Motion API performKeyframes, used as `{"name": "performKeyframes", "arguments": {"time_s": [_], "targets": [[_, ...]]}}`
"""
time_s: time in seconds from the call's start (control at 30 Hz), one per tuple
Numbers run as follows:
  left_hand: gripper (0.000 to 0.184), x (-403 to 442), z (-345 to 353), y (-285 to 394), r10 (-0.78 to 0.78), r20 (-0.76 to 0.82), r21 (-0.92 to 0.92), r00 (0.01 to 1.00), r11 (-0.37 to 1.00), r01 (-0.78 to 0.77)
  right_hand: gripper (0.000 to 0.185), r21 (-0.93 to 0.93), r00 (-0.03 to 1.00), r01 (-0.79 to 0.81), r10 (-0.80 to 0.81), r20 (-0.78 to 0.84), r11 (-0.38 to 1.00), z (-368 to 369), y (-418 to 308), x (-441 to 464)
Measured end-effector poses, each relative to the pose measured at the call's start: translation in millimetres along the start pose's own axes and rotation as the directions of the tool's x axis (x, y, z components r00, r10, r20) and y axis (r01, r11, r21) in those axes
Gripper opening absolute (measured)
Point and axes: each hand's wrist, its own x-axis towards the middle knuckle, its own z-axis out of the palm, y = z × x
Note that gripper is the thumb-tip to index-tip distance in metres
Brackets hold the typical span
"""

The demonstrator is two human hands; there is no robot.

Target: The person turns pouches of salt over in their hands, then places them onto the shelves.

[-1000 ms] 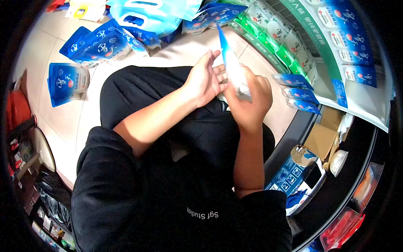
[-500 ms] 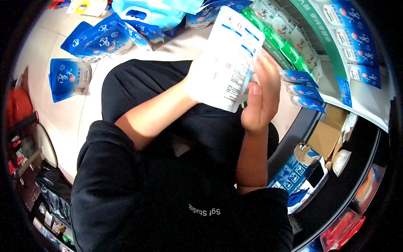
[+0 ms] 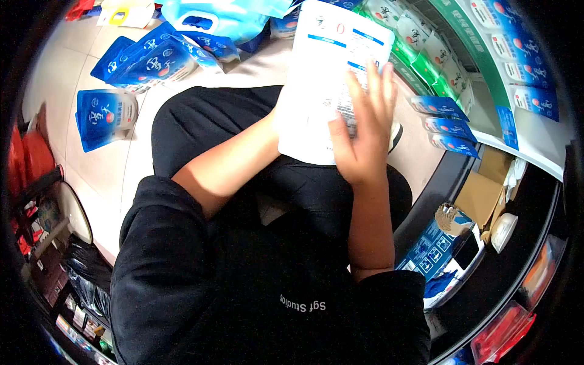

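Note:
A stand-up pouch (image 3: 313, 79) is raised over my lap with its white printed back toward me, blue bands and small print on it. My left hand (image 3: 277, 120) supports it from the left and behind; the pouch hides those fingers. Across the lower right of the printed side lies my right hand (image 3: 368, 125), its fingers spread and slightly blurred, the thumb apart. Beyond my knees, similar blue-and-white pouches (image 3: 155, 61) lie in a pile on the floor. One more small group of blue pouches (image 3: 104, 118) is left of my left knee.
A light-blue bag with a handle hole (image 3: 228, 18) sits at the far side. Along the right, a shelf carries green-and-white packs (image 3: 426, 52) and blue pouches (image 3: 441, 109). Nearer are a cardboard box (image 3: 480, 194) and a white bowl (image 3: 505, 232). A black plastic bag (image 3: 85, 258) is at left.
My right hand has gone from the pouch's right edge to lying spread over its printed face. The pouch has turned more upright and squarer to me.

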Motion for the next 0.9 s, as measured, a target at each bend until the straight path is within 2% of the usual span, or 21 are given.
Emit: {"name": "performKeyframes", "arguments": {"time_s": [0.03, 0.07, 0.1, 0.13, 0.17, 0.2, 0.23, 0.27, 0.3, 0.33, 0.37, 0.43, 0.5, 0.57, 0.63, 0.67, 0.73, 0.77, 0.83, 0.9], "targets": [[0.059, 1.2, 0.9, -0.6, -0.002, 0.000, -0.001, 1.000, 1.000, 0.002, 0.046, 0.036, 0.994, -0.027, 0.031, -0.108, 0.999, 0.5, 3.7, -1.3], [0.060, 2.7, 2.2, -0.9, -0.051, 0.012, 0.126, 0.999, 0.991, 0.049, 0.041, 0.011, 0.982, -0.043, 0.045, -0.186, 0.999, -0.7, 6.0, -1.8], [0.062, 4.8, 9.3, -3.4, -0.100, 0.017, 0.251, 0.995, 0.964, 0.092, 0.041, 0.011, 0.981, -0.044, 0.046, -0.187, 0.999, -2.1, 4.6, -0.5], [0.064, 6.2, 21.1, -8.8, -0.021, -0.150, 0.455, 0.988, 0.886, 0.088, 0.041, 0.175, 0.958, -0.173, 0.207, -0.199, 0.969, -4.6, 2.0, 2.0], [0.064, 7.4, 20.9, -8.3, -0.021, -0.151, 0.456, 0.988, 0.886, 0.088, 0.042, 0.336, 0.913, -0.289, 0.363, -0.185, 0.897, -5.7, 0.5, 3.5], [0.062, 9.5, 20.3, -7.3, 0.039, -0.134, 0.515, 0.990, 0.857, 0.036, 0.042, 0.337, 0.913, -0.288, 0.363, -0.185, 0.896, -5.5, 1.5, 3.2], [0.060, 11.1, 20.5, -5.8, 0.098, -0.112, 0.570, 0.989, 0.821, -0.017, 0.040, 0.495, 0.832, -0.479, 0.554, -0.006, 0.725, -5.4, 4.1, 2.5], [0.060, 12.1, 21.4, -3.9, 0.098, -0.113, 0.570, 0.989, 0.821, -0.017, 0.039, 0.591, 0.705, -0.641, 0.680, 0.202, 0.489, -5.5, 7.3, 1.4], [0.060, 13.4, 23.9, -2.3, 0.108, -0.109, 0.553, 0.988, 0.833, -0.030, 0.038, 0.616, 0.543, -0.759, 0.728, 0.418, 0.213, -5.5, 10.4, 0.0], [0.060, 14.4, 25.1, -0.7, 0.116, -0.106, 0.534, 0.988, 0.845, -0.042, 0.038, 0.606, 0.576, -0.767, 0.642, 0.506, 0.211, -5.3, 13.5, -1.9], [0.060, 14.0, 23.0, 1.3, 0.113, -0.106, 0.532, 0.988, 0.846, -0.040, 0.038, 0.605, 0.574, -0.768, 0.645, 0.504, 0.211, -3.9, 13.1, -3.7], [0.057, 10.8, 16.1, 5.4, 0.214, -0.065, 0.666, 0.975, 0.737, -0.117, 0.040, 0.713, 0.658, -0.698, 0.453, 0.602, 0.065, 0.3, 8.2, -6.2], [0.055, 9.5, 10.4, 8.8, 0.251, -0.088, 0.704, 0.964, 0.701, -0.118, 0.039, 0.743, 0.678, -0.668, 0.446, 0.585, 0.040, 1.9, 3.2, -5.5], [0.054, 7.3, 7.2, 13.1, 0.285, -0.111, 0.740, 0.952, 0.663, -0.113, 0.033, 0.822, 0.768, -0.557, 0.454, 0.453, 0.122, 4.2, 2.0, -7.2], [0.043, 4.8, 11.4, 15.4, 0.407, -0.248, 0.734, 0.879, 0.671, -0.103, 0.033, 0.818, 0.770, -0.557, 0.458, 0.444, 0.144, 1.4, 5.0, -8.0], [0.043, 3.1, 12.7, 14.2, 0.404, -0.249, 0.733, 0.880, 0.672, -0.101, 0.034, 0.814, 0.774, -0.557, 0.458, 0.437, 0.165, 0.4, 6.1, -8.1], [0.041, 2.6, 34.4, 1.3, 0.592, -0.222, 0.919, 0.775, 0.392, -0.036, 0.034, 0.831, 0.782, -0.530, 0.477, 0.400, 0.171, 1.3, 5.6, -7.7], [0.041, 4.3, 35.7, 2.5, 0.591, -0.222, 0.919, 0.776, 0.392, -0.036, 0.034, 0.847, 0.789, -0.502, 0.495, 0.364, 0.176, 1.9, 5.3, -7.3], [0.046, 8.3, 38.5, 5.6, 0.599, -0.285, 0.846, 0.748, 0.524, -0.097, 0.035, 0.852, 0.800, -0.483, 0.496, 0.337, 0.200, 3.0, 6.2, -5.8], [0.045, 9.5, 43.8, 2.9, 0.602, -0.237, 0.843, 0.763, 0.517, -0.146, 0.035, 0.857, 0.812, -0.464, 0.496, 0.310, 0.224, 2.7, 5.6, -4.9]]}}
